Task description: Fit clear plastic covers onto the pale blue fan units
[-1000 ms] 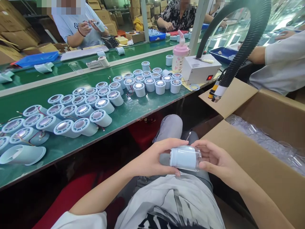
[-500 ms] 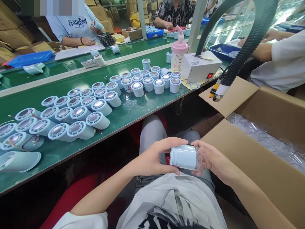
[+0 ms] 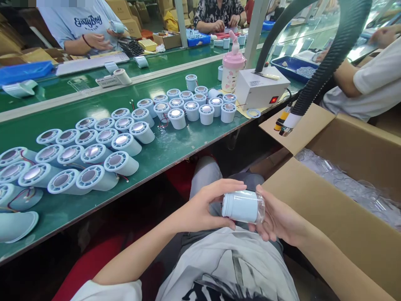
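Above my lap lies a light-blue cylinder (image 3: 240, 205) on its side, with a clear plastic sleeve (image 3: 260, 208) around it that sticks out past its right end. My left hand (image 3: 205, 205) is closed round the blue end, thumb below and fingers on top. My right hand (image 3: 275, 215) is at the clear end, its thumb and fingers touching the sleeve's rim. Several similar light-blue cylinders (image 3: 125, 163) stand in rows on the green bench (image 3: 175, 144) to the left, some with thin red and dark wires.
An open carton (image 3: 344, 200) with clear plastic sleeves (image 3: 341, 175) stands at my right. Over it hangs a black corrugated hose (image 3: 322, 75). A white box (image 3: 261, 88) with a lit red switch and a pink-lidded bottle (image 3: 232, 69) stand on the bench. Co-workers sit across and at right.
My right hand's fingers have shifted and spread slightly at the clear end. The cylinder stays nearly in place. My view has turned a little, and the co-worker opposite has moved their hands.
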The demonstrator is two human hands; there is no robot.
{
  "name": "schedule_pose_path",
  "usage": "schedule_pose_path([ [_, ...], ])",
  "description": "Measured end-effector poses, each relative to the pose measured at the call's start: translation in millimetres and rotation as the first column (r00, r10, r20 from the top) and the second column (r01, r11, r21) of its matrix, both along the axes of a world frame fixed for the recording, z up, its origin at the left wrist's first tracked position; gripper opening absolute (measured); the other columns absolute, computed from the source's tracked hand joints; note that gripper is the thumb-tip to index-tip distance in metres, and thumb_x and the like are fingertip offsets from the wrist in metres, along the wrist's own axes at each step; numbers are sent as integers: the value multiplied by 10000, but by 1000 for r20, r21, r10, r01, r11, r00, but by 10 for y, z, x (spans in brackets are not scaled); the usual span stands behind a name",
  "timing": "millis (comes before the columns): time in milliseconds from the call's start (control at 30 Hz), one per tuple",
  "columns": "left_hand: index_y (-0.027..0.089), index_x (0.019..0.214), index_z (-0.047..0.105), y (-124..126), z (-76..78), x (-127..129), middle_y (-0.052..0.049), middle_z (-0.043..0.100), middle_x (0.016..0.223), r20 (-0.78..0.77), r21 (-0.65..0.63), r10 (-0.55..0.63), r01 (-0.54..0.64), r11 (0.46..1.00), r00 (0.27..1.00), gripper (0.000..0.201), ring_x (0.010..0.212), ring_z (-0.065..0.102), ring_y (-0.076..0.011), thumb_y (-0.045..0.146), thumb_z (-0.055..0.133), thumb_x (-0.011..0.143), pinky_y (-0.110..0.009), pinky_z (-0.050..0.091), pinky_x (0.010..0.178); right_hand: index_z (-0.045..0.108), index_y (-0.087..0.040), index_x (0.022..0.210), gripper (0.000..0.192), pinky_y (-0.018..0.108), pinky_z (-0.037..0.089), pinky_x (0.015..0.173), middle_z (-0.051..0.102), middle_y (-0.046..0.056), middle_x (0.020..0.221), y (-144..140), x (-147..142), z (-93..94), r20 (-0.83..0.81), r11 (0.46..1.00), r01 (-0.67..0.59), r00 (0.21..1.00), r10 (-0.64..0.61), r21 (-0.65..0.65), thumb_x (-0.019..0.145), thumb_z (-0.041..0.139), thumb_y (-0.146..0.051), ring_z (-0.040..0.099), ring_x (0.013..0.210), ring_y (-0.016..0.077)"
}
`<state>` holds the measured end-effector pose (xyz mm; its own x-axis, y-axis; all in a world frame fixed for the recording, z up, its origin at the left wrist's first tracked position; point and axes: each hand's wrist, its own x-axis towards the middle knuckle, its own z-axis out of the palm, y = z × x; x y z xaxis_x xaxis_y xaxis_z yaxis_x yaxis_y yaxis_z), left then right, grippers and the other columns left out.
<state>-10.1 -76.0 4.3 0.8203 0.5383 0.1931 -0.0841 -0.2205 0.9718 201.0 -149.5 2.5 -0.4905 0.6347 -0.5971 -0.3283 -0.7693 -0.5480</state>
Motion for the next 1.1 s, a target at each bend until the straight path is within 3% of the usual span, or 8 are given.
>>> schedule_pose_path([
  [133,281,1321,510,-6,52,-15,-93,558,1297,-84,-98,36,-44,994,996,678,1189,555,-245,224,793,708,-342,523,938,594,-121,629,834,87,337,289,589,58,486,57,-37,8,52,997,-77,996,76,5,977,-7,-582,496,301,47],
  [233,276,1337,469,24,103,-28,-81,580,1248,-135,-211,42,-70,975,990,660,1113,596,-223,261,763,747,-348,525,930,616,-139,853,555,137,438,363,645,54,621,38,-30,-82,275,951,19,955,-109,310,993,261,-542,592,432,100],
  [300,276,1335,458,59,122,-29,-70,594,1211,-160,-269,44,-87,959,986,646,1083,604,-218,282,752,760,-355,526,918,551,-195,1162,276,240,581,630,687,100,1013,4,-4,-157,403,746,19,833,-380,666,963,477,-372,698,789,174],
  [400,259,1332,443,116,119,-8,-68,619,1135,-150,-373,13,-69,925,989,628,1006,626,-213,311,734,778,-348,547,839,412,-353,1368,554,421,442,1047,365,58,1508,-25,49,-229,392,272,-283,695,-603,920,895,577,-116,439,1324,247],
  [467,253,1357,418,158,112,17,-74,635,1093,-120,-436,-39,-17,900,992,638,948,645,-213,334,713,797,-351,557,792,471,-382,1336,584,408,411,1081,348,18,1524,-9,76,-238,389,159,-371,705,-593,915,865,620,-71,374,1371,246],
  [700,289,1395,444,306,154,67,-95,481,1404,-108,-356,-80,36,934,991,701,1191,556,-246,204,741,766,-400,474,1010,604,-337,1255,462,280,596,704,695,32,1097,127,118,-155,162,677,145,915,-369,722,816,736,-393,685,842,187],
  [933,286,1464,329,356,19,84,-90,599,1261,-64,-545,-136,80,835,989,789,1083,614,-220,215,723,785,-386,482,954,674,-275,1191,451,298,559,693,710,-4,809,194,152,-159,332,779,71,878,-345,623,754,780,-234,644,686,169],
  [1100,302,1455,340,449,-48,128,-68,611,1262,-164,-599,-124,1,800,979,731,1137,581,-221,275,695,817,-373,429,989,670,-266,1194,559,327,541,757,715,26,962,320,130,-326,175,864,182,940,-292,469,658,830,-251,652,807,195],
])
